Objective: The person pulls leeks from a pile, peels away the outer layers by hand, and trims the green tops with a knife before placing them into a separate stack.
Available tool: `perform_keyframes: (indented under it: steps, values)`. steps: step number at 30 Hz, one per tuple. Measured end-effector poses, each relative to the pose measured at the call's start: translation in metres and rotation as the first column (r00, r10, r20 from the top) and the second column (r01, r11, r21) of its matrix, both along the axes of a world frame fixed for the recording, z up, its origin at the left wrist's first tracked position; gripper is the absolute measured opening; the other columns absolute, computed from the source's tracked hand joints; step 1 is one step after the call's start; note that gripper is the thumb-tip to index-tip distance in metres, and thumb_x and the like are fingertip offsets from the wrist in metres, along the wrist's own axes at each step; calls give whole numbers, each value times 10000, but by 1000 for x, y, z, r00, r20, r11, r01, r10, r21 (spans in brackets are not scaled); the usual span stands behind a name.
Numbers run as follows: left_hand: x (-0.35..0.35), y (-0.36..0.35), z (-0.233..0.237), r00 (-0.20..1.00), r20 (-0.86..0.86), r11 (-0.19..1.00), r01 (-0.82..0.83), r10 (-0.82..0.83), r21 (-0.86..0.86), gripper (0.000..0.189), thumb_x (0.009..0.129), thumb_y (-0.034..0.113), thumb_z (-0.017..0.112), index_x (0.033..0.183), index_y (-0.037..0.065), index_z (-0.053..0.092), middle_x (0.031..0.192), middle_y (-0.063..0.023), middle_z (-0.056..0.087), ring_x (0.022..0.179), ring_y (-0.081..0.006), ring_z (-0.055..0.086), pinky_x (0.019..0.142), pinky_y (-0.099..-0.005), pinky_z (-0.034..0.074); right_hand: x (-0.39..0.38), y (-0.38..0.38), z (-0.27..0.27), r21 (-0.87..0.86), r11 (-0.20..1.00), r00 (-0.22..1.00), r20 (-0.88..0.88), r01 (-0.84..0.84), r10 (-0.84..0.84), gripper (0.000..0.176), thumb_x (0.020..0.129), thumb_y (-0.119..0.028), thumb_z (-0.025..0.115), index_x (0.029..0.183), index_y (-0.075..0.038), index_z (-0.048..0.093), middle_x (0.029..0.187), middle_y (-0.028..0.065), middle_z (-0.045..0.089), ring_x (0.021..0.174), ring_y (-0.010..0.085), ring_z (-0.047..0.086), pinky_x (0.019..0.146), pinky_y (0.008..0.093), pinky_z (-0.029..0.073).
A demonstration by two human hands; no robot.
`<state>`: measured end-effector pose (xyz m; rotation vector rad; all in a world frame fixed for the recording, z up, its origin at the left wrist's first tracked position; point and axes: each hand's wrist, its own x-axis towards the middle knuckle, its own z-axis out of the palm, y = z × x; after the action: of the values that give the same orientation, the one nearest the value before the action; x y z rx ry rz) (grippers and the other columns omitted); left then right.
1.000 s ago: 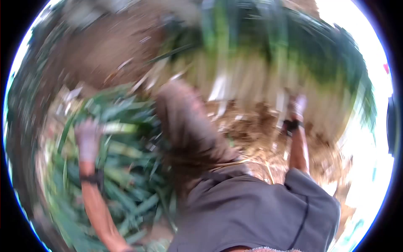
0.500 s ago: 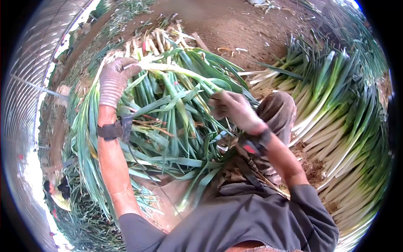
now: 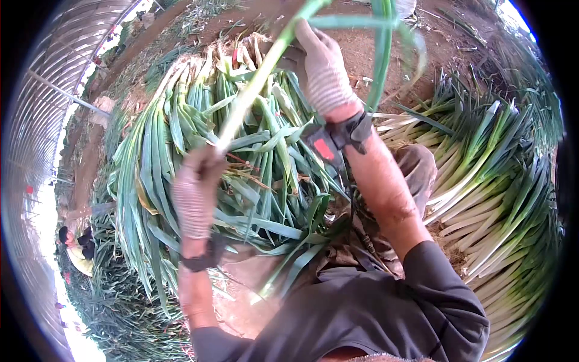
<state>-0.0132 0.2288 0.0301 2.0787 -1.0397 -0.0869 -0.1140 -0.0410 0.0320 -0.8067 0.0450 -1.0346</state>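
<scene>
A single long green onion (image 3: 256, 84) slants across the view above a heap of others. My gloved left hand (image 3: 196, 190) is closed around its lower white end; the hand is a little blurred, and the roots are hidden. Higher up, my gloved right hand (image 3: 324, 66) is closed on the green part of the same stalk. Its leaves (image 3: 381, 54) bend over to the right of that hand, partly smeared by motion. Beneath both hands lies the pile of untrimmed green onions (image 3: 163, 151), root ends away from me and leaves toward me.
On the right, a long row of green onions with white stalks (image 3: 476, 226) lies on the ground. My bent knee (image 3: 416, 166) is beside it. Bare soil (image 3: 356, 45) lies beyond the pile. Far left, another person (image 3: 78, 250) is among more onions, near the curved greenhouse wall (image 3: 36, 133).
The onion has been lifted off the heap and tilted upright. My right hand moved up and away along it; my left hand came down toward me with the white end.
</scene>
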Motion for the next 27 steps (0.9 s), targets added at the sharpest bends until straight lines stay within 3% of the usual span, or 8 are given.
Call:
perform_keyframes:
  steps: [5,10,13,16,19,22,25,27]
  values:
    - [-43,-22,-66,917,6,862,374,-400,341,360,845,292,768,1088,47,666,996,-137,685,880,-288,672,771,-389,522,-9,16,10,-293,955,924,-376,-46,-71,319,1026,-301,596,1140,-3,600,880,29,636,757,87,626,637,237,558]
    - [-57,-15,-13,676,658,932,342,-333,120,452,757,157,757,1193,91,656,1144,-97,628,1086,-312,609,897,-441,484,-15,21,-52,-897,379,893,-348,-228,-285,219,998,-189,601,1167,-53,636,837,84,690,676,200,676,622,353,554]
    - [-58,-8,26,397,845,933,125,-358,336,534,740,192,776,1242,91,626,1216,-101,605,1177,-287,574,1021,-464,451,-29,55,-65,-913,162,865,-406,-374,-295,230,965,-255,633,1072,-52,615,813,136,673,709,330,679,654,420,543]
    - [-29,8,5,579,660,820,27,-479,572,651,666,162,828,1276,110,607,1286,-94,588,1235,-287,548,1072,-463,408,-34,73,-76,-909,-168,902,-325,-381,-284,255,945,-295,627,1024,-57,587,827,128,617,755,339,656,670,446,525]
    - [-23,32,-6,820,294,545,26,-492,838,391,828,282,745,1123,64,609,970,-151,689,908,-324,685,836,-464,532,-40,90,-78,-874,-324,922,-285,-363,-263,272,902,-349,648,995,-97,604,871,77,625,815,270,665,746,409,515]
    - [-37,55,-30,910,19,559,238,-414,794,348,924,348,650,1021,21,581,747,-175,676,669,-384,680,647,-475,547,-50,92,-80,-846,-313,881,-321,-432,-347,264,861,-338,682,971,-107,619,891,51,635,875,241,653,811,406,503]
    - [-53,66,-85,924,-367,854,276,-110,441,348,917,315,649,1018,-16,617,791,-235,662,726,-388,667,694,-442,517,-62,87,-96,-986,-78,843,-85,-149,-531,294,798,-237,750,1042,-103,656,974,74,667,949,259,642,888,403,491]
    - [-57,64,-115,909,-411,953,177,-64,244,335,925,307,658,976,-18,595,738,-234,619,679,-376,637,636,-425,492,-84,80,-107,-984,176,602,-122,31,-789,302,799,-187,751,1066,-73,668,1014,109,680,975,305,645,883,420,502]
